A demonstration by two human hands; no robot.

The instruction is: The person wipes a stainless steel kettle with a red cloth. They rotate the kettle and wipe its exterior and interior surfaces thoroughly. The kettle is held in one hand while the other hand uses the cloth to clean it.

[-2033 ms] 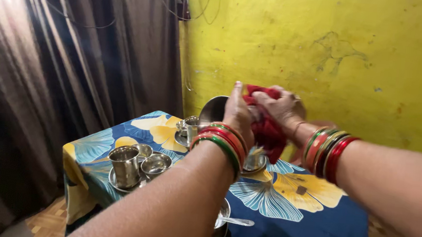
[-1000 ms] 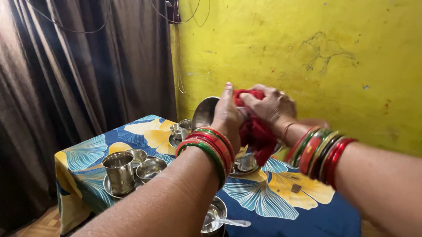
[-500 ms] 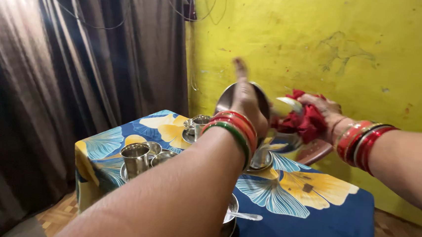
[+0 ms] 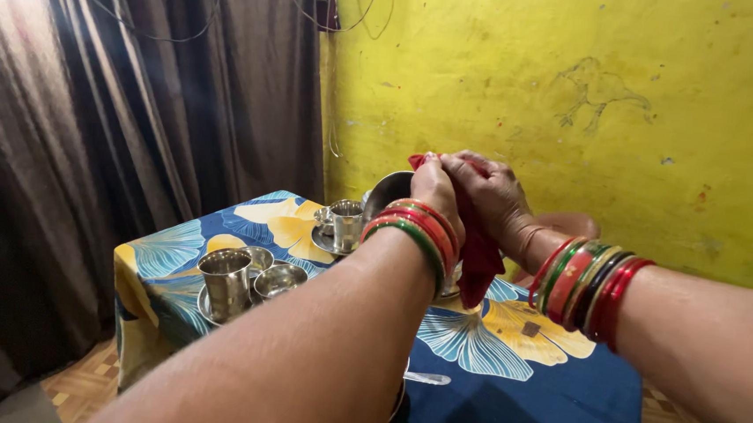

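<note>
Steel plate [image 4: 387, 190] held upright by left hand [image 4: 435, 193], right hand [image 4: 488, 193] fingers pressing red cloth [image 4: 479, 254] against it, above floral tablecloth [image 4: 507, 371].

My hands wiping a steel plate

My left hand [image 4: 435, 192] grips the plate [image 4: 388, 191] upright above the flowered table [image 4: 549, 400]; my right hand [image 4: 493, 193] presses the red cloth [image 4: 478, 254] against it.

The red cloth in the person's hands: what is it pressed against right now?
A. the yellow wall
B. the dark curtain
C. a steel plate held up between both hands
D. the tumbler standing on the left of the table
C: the red cloth sits under the right hand, bunched against the steel plate that the left hand holds up above the table.
</note>
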